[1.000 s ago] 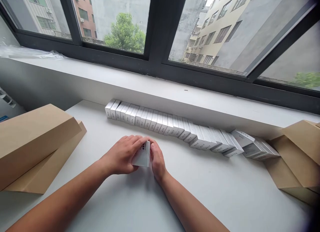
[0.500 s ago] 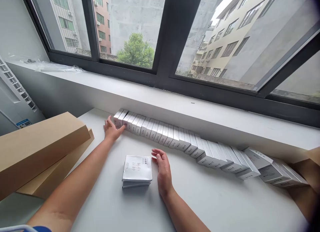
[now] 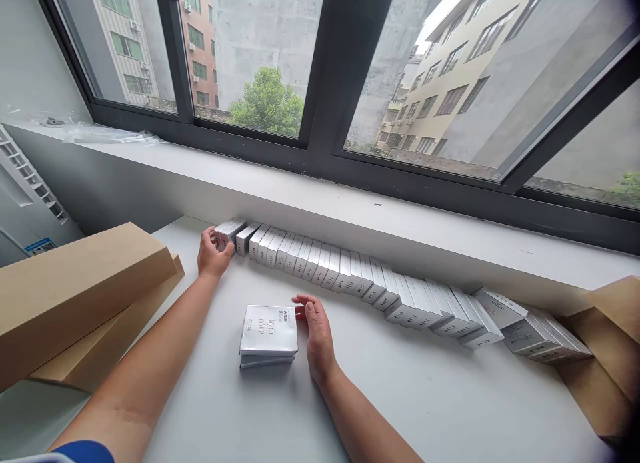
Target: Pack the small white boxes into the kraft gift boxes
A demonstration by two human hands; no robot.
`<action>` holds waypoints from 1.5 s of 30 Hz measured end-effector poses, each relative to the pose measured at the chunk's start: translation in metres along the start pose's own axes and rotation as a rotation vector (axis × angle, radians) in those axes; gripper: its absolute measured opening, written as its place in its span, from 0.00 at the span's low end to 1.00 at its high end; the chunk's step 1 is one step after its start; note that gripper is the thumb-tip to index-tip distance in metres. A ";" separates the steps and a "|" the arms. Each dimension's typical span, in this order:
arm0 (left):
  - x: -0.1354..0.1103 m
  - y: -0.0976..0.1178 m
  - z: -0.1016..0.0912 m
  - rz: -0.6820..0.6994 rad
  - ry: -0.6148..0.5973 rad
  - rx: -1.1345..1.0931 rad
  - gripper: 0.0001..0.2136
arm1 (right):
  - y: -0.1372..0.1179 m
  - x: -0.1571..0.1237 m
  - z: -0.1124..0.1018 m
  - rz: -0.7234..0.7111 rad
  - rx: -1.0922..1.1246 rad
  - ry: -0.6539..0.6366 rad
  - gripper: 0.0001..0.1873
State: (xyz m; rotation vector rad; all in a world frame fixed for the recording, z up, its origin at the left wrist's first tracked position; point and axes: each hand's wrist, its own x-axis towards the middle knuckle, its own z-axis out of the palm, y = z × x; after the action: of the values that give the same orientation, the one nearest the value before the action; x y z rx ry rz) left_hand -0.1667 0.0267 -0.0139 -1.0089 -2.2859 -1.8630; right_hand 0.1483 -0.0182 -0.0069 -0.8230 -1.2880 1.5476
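A long row of small white boxes (image 3: 360,276) leans along the foot of the window ledge on the white table (image 3: 450,396). My left hand (image 3: 211,255) grips the two boxes at the row's left end (image 3: 229,231), which stand slightly apart from the others. A short stack of flat white boxes (image 3: 269,331) lies on the table in front of me. My right hand (image 3: 315,333) rests beside the stack's right edge, fingers apart, touching or nearly touching it.
Two long brown cardboard cartons (image 3: 75,296) lie stacked at the left. Another brown carton (image 3: 610,350) stands at the right end of the row. Clear plastic wrap (image 3: 110,135) lies on the ledge (image 3: 400,216) under the black-framed window.
Both hands let go of the white boxes, which now lie flat as a stack. My left hand reached to the row's left end and pulled two boxes away from the others.
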 end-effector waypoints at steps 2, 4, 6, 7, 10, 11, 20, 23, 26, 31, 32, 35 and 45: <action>-0.003 0.002 -0.005 0.030 0.100 -0.016 0.34 | 0.001 0.001 0.000 -0.008 0.009 -0.001 0.22; -0.008 0.004 -0.011 0.083 0.188 -0.041 0.34 | 0.003 0.002 0.000 -0.014 0.012 -0.011 0.22; -0.013 0.008 -0.017 0.167 0.263 -0.066 0.35 | 0.004 0.003 -0.001 -0.019 0.008 -0.016 0.22; -0.016 0.011 -0.020 0.223 0.289 -0.078 0.36 | 0.004 0.003 -0.001 -0.021 0.004 -0.018 0.22; -0.026 0.029 -0.026 0.443 0.297 -0.112 0.35 | 0.006 0.003 -0.002 -0.049 -0.015 -0.010 0.24; -0.030 0.039 -0.028 0.529 0.277 -0.125 0.34 | 0.005 0.002 -0.002 -0.066 -0.023 -0.002 0.24; -0.134 0.189 -0.047 1.285 -0.237 -0.245 0.28 | -0.080 -0.019 0.018 0.121 0.584 -0.116 0.42; -0.167 0.214 -0.053 1.372 -0.325 -0.214 0.21 | -0.114 -0.023 0.000 0.101 0.511 -0.280 0.41; -0.182 0.223 -0.057 1.378 -0.398 -0.078 0.22 | -0.127 -0.020 -0.034 0.198 0.332 -0.476 0.38; -0.188 0.230 -0.060 1.493 -0.536 -0.074 0.19 | -0.139 -0.017 -0.068 0.171 0.174 -0.596 0.25; -0.189 0.230 -0.061 1.498 -0.594 -0.089 0.18 | -0.144 -0.019 -0.070 0.149 0.141 -0.549 0.23; -0.188 0.221 -0.067 1.444 -0.720 -0.145 0.15 | -0.163 -0.030 -0.089 0.116 0.033 -0.349 0.20; -0.147 0.102 -0.070 0.699 -0.965 0.469 0.41 | -0.167 -0.106 -0.235 0.531 -0.619 0.068 0.31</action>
State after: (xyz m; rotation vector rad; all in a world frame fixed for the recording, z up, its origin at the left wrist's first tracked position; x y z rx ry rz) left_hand -0.0260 -0.0954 0.0353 -2.4905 -2.0150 -0.5502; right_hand 0.4376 -0.0325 0.0956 -1.7046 -1.6073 1.4947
